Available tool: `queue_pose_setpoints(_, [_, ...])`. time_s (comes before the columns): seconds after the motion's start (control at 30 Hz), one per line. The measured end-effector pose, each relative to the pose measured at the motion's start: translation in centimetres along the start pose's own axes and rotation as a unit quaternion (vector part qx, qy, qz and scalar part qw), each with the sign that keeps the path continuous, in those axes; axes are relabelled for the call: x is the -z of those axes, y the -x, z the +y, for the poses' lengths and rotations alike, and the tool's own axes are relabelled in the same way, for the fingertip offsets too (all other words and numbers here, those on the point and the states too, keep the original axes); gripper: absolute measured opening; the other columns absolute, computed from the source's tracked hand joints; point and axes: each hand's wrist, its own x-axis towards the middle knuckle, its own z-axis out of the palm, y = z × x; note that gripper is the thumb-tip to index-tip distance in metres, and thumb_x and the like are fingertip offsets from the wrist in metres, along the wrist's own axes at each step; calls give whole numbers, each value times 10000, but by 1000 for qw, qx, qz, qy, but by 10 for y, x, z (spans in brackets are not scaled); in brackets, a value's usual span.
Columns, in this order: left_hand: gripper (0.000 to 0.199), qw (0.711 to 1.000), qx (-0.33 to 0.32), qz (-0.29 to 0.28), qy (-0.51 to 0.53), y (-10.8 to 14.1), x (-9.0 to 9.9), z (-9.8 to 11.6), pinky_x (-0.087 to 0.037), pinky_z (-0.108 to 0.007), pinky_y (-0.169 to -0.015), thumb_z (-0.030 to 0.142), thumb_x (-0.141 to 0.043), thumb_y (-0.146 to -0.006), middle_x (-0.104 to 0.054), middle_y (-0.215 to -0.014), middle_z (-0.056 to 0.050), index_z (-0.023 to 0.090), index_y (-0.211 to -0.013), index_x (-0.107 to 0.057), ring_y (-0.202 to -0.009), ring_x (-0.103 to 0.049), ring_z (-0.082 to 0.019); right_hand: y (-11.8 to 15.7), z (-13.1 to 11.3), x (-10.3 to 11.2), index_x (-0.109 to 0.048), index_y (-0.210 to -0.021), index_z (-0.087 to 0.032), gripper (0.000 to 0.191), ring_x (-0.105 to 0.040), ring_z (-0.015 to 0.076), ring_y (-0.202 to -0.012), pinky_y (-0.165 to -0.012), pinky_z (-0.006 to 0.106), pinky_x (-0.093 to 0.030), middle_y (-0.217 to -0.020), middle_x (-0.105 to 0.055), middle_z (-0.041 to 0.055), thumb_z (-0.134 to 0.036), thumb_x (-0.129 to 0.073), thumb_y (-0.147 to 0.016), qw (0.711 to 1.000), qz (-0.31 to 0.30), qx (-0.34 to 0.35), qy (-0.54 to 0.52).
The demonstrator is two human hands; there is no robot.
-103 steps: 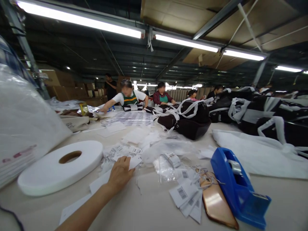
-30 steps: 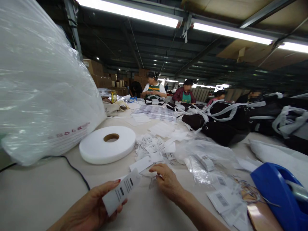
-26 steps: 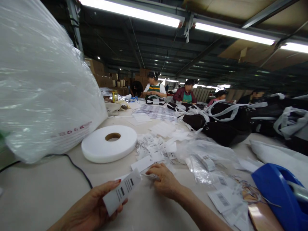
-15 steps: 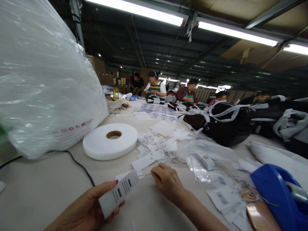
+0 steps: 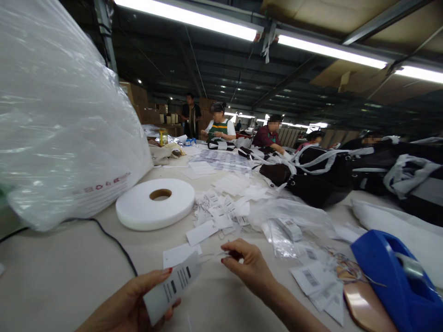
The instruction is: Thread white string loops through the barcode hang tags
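Observation:
My left hand point(image 5: 133, 295) grips a white hang tag point(image 5: 173, 287) printed with dark text, thumb along its upper edge. From the tag's far end a thin pale string point(image 5: 208, 255) runs toward my right hand point(image 5: 251, 267). The fingertips of that hand are pinched on the string's end; some fingers are curled out of sight. Just beyond the held tag lies a blank white card point(image 5: 180, 254), with another white card point(image 5: 201, 232) farther off. Behind them is a heap of small white tags with strings point(image 5: 221, 213).
A roll of white tape point(image 5: 138, 210) lies left, beside a large plastic bag point(image 5: 69, 129) and a black cable point(image 5: 110, 233). At right are a blue tape dispenser point(image 5: 377, 258), barcode tags point(image 5: 308, 277) and a copper-coloured phone-like object point(image 5: 363, 306). Black bags point(image 5: 321, 184) and co-workers point(image 5: 221, 127) are beyond.
My right hand has turned slightly, its pinching fingertips now showing more. The left hand still holds the tag. A person in the background has straightened up, and the view has shifted slightly.

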Motion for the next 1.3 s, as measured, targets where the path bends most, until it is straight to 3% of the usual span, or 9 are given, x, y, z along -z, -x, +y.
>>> queue_pose_setpoints(0.13, [118, 1000, -9, 17, -2, 3, -3, 0, -503, -273, -391, 143, -629, -749, -682, -631, -108, 131, -863, -603, -504, -642, -230, 3, -3, 12, -702, -901, -156, 357, -651, 155, -723, -701, 270, -522, -778, -683, 45, -58, -463, -655, 998, -21, -12, -60])
queue_pose_setpoints(0.37, [102, 1000, -22, 2, -17, 6, -6, -3, -507, -268, -389, 114, -625, -746, -675, -593, -101, 119, -846, -613, -455, -622, -207, 0, -9, 30, -729, -856, -196, 226, -653, 177, -767, -710, 288, -508, -812, -709, 54, -187, -528, -753, 998, 8, 13, -67])
queue_pose_setpoints(0.57, [249, 999, -30, -9, -39, 1, -3, -11, -527, -284, -441, 152, -671, -714, -698, -671, -124, 92, -945, -600, -521, -644, -228, 0, -17, 37, -728, -816, -205, 173, -645, 183, -764, -715, 291, -492, -801, -710, 58, -199, -563, -764, 997, 56, 44, -31])
queue_pose_setpoints(0.73, [354, 996, -28, -65, -47, 10, -8, -13, -515, -286, -458, 187, -682, -694, -689, -661, -123, 64, -1007, -572, -538, -641, -230, -5, -32, 48, -715, -826, -199, 166, -629, 169, -725, -681, 272, -486, -794, -695, 56, -195, -557, -775, 994, 85, 75, -8])
queue_pose_setpoints(0.87, [365, 997, -16, -68, -35, 19, -18, -16, -505, -283, -460, 201, -634, -735, -678, -628, -85, 102, -1070, -530, -517, -634, -214, -8, -47, 56, -708, -824, -179, 163, -624, 160, -689, -640, 248, -491, -763, -684, 53, -164, -556, -770, 988, 100, 114, 13])
queue_pose_setpoints(1.07, [193, 991, 15, -129, -24, 10, -20, -25, -459, -252, -450, 233, -529, -788, -667, -584, -104, 78, -894, -574, -478, -618, -206, -11, -63, 62, -702, -849, -151, 172, -633, 166, -710, -643, 253, -494, -794, -691, 74, -137, -543, -784, 982, 97, 153, 47])
queue_pose_setpoints(1.17, [228, 981, 24, -189, -44, -1, -15, -29, -442, -224, -471, 270, -579, -742, -693, -666, -117, 71, -852, -597, -531, -644, -212, -12, -71, 64, -699, -857, -149, 170, -631, 162, -716, -640, 249, -492, -800, -686, 73, -129, -545, -787, 980, 99, 168, 48])
queue_pose_setpoints(1.3, [400, 972, 36, -213, -91, -10, -15, -34, -433, -206, -502, 363, -646, -623, -696, -726, -114, 52, -873, -632, -649, -655, -223, -12, -83, 66, -695, -866, -147, 167, -623, 149, -717, -643, 237, -482, -792, -675, 64, -117, -549, -790, 976, 97, 190, 47])
